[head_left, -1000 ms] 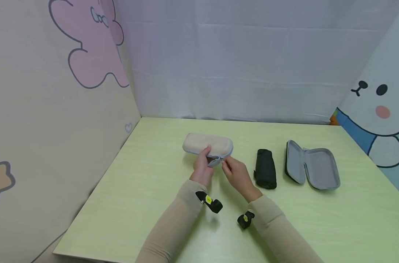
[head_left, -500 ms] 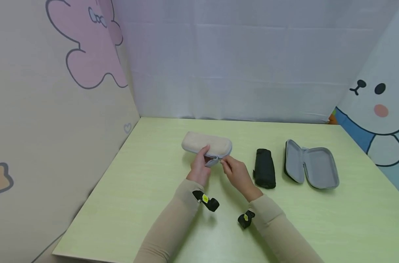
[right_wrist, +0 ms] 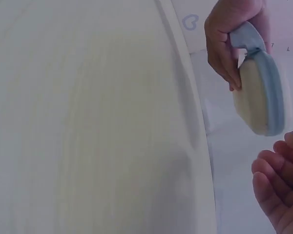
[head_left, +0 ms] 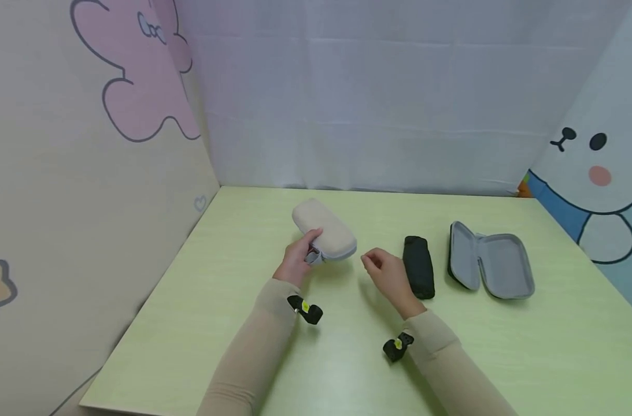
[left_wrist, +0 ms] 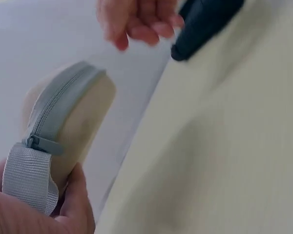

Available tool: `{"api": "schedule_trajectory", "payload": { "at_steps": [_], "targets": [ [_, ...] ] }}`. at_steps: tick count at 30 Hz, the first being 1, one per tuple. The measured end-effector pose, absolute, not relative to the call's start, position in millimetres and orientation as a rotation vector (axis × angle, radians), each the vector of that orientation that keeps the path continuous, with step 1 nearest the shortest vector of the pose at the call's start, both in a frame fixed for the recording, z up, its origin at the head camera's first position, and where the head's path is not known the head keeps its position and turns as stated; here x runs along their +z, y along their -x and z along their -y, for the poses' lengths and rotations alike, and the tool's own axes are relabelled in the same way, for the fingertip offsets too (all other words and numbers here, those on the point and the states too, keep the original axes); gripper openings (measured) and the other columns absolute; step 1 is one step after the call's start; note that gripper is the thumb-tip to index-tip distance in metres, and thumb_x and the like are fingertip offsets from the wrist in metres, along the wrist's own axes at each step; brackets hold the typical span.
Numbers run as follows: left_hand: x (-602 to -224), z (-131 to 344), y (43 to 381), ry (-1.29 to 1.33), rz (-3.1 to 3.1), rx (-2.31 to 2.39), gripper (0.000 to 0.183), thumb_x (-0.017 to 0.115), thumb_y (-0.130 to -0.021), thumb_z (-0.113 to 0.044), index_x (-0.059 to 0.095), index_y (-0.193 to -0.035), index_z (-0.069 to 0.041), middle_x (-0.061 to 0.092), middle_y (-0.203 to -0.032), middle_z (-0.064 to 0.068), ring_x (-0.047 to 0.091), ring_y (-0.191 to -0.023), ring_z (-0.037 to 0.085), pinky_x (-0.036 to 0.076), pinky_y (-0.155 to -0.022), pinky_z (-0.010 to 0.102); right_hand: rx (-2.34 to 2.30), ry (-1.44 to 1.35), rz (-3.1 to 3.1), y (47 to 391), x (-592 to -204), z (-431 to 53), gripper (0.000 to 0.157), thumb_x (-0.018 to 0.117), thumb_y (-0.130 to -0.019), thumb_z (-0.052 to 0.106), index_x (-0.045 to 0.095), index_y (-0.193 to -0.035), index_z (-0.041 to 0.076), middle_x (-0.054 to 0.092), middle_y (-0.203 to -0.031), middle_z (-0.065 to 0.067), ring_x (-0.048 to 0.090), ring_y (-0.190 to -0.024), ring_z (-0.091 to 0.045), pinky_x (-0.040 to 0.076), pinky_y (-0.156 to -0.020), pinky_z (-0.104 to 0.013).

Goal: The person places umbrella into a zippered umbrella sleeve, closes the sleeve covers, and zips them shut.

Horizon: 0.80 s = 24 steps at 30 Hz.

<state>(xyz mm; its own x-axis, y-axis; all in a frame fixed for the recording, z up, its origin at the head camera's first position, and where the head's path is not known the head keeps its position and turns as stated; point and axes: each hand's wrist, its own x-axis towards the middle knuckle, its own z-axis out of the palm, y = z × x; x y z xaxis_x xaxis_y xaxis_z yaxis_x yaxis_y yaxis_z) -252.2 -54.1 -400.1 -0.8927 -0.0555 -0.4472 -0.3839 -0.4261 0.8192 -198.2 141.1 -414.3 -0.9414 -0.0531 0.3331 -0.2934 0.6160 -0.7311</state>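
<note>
My left hand point(head_left: 296, 257) grips one end of a beige hard zip case point(head_left: 326, 228), holding it raised over the table with the thumb on top. A grey-blue zip point(left_wrist: 63, 100) runs round the case's side, its teeth meeting along the stretch in sight. The zip pull point(left_wrist: 45, 144) lies at the end by a webbing loop point(left_wrist: 27, 178), beside the left hand's fingers. Apart from the case, my right hand point(head_left: 391, 277) hovers to its right with fingers loosely curled and nothing held. In the right wrist view those fingers point(right_wrist: 276, 180) appear just below the case's far end.
Behind the right hand a black rolled bundle point(head_left: 418, 263) lies on the pale green table point(head_left: 201, 323). Further right, a second hard case point(head_left: 505, 266) lies unfolded with its grey lining up. A white curtain point(head_left: 368, 115) hangs at the table's back edge, and a wall point(head_left: 113, 231) borders the left.
The right hand has let go at the zip end and drawn away to the right. The left hand has moved left and turned the beige case, its free end now pointing nearer the right hand.
</note>
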Motion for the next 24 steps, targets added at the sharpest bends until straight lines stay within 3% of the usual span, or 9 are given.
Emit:
{"api": "schedule_trajectory", "payload": {
  "at_steps": [8,12,16,24],
  "targets": [
    [-416,77,255,0.528,-1.912,2.055,0.047,0.075,-0.077,-0.027,0.059,-0.111,0.002,0.055,-0.114,0.009,0.046,-0.105,0.02,0.033,-0.099,0.035,1.123,-0.335,2.636,198,-418,-147,0.014,0.059,-0.091,0.012,0.068,-0.095,0.002,0.065,-0.087,-0.007,0.058,-0.075,-0.02,0.048,-0.066,-0.036],
    [-424,79,257,0.526,-2.042,1.962,0.048,0.074,-0.078,-0.024,0.059,-0.113,0.006,0.055,-0.118,0.012,0.045,-0.109,0.022,0.031,-0.102,0.036,1.11,-0.369,2.637,199,-422,-149,0.016,0.059,-0.091,0.011,0.068,-0.097,-0.001,0.065,-0.087,-0.008,0.059,-0.078,-0.021,0.049,-0.069,-0.037],
    [-430,81,258,0.506,-2.146,1.896,0.046,0.074,-0.078,-0.023,0.061,-0.111,0.006,0.058,-0.112,0.013,0.047,-0.104,0.022,0.036,-0.097,0.035,1.114,-0.373,2.602,198,-424,-151,0.016,0.058,-0.091,0.01,0.067,-0.094,-0.002,0.064,-0.083,-0.007,0.058,-0.075,-0.02,0.049,-0.066,-0.036],
    [-421,84,254,0.358,-2.634,1.482,0.038,0.072,-0.078,-0.031,0.066,-0.099,0.001,0.063,-0.089,0.008,0.054,-0.077,0.019,0.046,-0.065,0.029,1.124,-0.31,2.668,195,-419,-162,0.016,0.059,-0.091,0.011,0.068,-0.1,0.001,0.066,-0.088,-0.007,0.059,-0.08,-0.021,0.048,-0.07,-0.038]
  ]
}}
